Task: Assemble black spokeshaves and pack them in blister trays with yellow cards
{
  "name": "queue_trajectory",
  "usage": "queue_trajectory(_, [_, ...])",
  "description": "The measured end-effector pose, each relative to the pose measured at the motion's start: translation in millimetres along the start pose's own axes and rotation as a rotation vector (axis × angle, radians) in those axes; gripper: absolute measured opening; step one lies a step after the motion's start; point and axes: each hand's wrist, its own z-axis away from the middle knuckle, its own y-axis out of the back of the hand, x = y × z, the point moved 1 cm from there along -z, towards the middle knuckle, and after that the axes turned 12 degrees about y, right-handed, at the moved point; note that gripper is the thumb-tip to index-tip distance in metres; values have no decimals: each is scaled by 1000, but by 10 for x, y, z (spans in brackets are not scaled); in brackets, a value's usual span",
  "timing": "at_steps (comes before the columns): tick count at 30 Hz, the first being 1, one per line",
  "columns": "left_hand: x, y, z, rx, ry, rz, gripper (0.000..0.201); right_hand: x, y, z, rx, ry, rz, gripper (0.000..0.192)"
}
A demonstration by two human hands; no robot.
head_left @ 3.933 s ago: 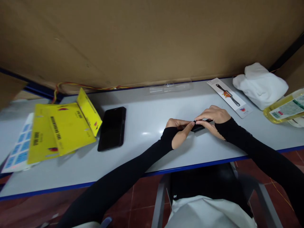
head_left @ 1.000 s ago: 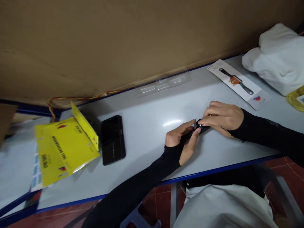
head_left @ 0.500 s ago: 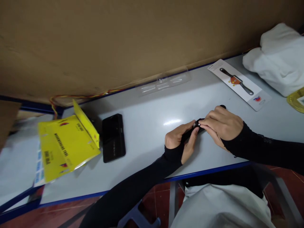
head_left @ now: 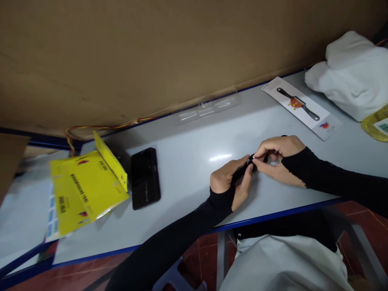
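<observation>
A black spokeshave [head_left: 240,173] lies low over the tabletop, mostly covered by my fingers; its far end pokes out past my right hand. My left hand [head_left: 223,177] is closed around its near handle, thumb and fingers reaching up to the middle. At that middle, thumb and index finger of my right hand [head_left: 280,155] pinch a small shiny part that looks like a screw knob [head_left: 253,157]. The other right fingers are curled above the far handle. How the blade sits is hidden.
Farther back lies a printed spokeshave card [head_left: 303,107], near a white cloth bundle [head_left: 348,76]. A clear plastic blister [head_left: 209,110] rests by the cardboard wall. To the left are a black phone-like device [head_left: 146,178] and yellow packaging [head_left: 91,186]. The blue table edge [head_left: 273,214] runs before me.
My right hand has rolled over, its wrist lifting and its fingers opening into a rounder pinch on the small knob. My left hand keeps its hold. The view has shifted slightly.
</observation>
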Motion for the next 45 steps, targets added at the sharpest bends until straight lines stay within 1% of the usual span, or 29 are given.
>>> queue_trajectory(2, [1,-3,-8,12,-3,-2,21,16,11,-8,-16,-26,-82,15])
queue_trajectory(3, [1,-5,-13,17,-1,-3,20,25,19,-12,-17,-31,-103,17])
queue_trajectory(6, [-1,-7,-22,35,1,8,19,52,52,-30,-34,-56,-152,10])
queue_trajectory(9, [-9,-8,-22,31,-10,12,19,80,74,-52,-83,-115,-197,8])
queue_trajectory(11, [-20,-10,-24,18,-13,6,19,97,73,-60,-98,-116,-187,8])
queue_trajectory(13, [-36,-10,-27,11,-1,6,20,111,64,-61,-94,-83,-143,11])
queue_trajectory(17, [-72,-5,-30,0,66,25,23,104,47,-43,-69,24,5,24])
queue_trajectory(20, [-87,-5,-15,-20,96,24,27,79,38,-25,-71,93,88,28])
queue_trajectory(23, [-78,-11,3,-63,119,44,37,73,26,-14,-65,117,113,30])
queue_trajectory(26, [-54,-14,2,-118,153,105,49,81,13,-9,-76,140,99,29])
queue_trajectory(30, [-41,-9,-28,-126,157,141,59,71,18,-4,-97,143,109,28])
queue_trajectory(36, [-40,0,-44,-178,200,202,48,31,40,8,-135,175,188,25])
queue_trajectory(39, [-17,8,-44,-192,228,220,45,30,40,10,-126,184,198,21])
queue_trajectory(41, [-9,10,-46,-186,252,232,44,36,35,12,-107,214,201,20])
queue_trajectory(45, [-26,5,-49,-172,293,253,44,54,27,35,-98,295,243,26])
